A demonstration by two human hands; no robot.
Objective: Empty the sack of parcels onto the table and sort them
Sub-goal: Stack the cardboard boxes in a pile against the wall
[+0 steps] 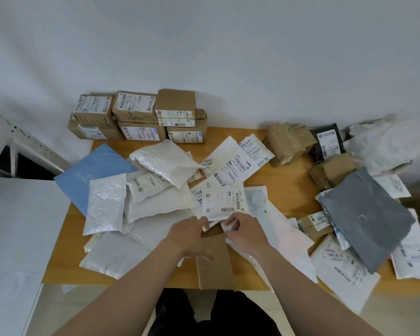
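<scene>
**Floppy mailer, pinched by its edge**

The right grip pinches the white labelled mailer, which lies just beyond both grips on the bench. The left grip curls alongside; whether it holds anything is unclear. The mailer is probably light, limp and slippery.

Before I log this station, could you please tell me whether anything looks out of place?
Yes: at the near right corner a white mailer hangs well past the table edge and could slide off; the grey mailer lies askew on others.
</scene>
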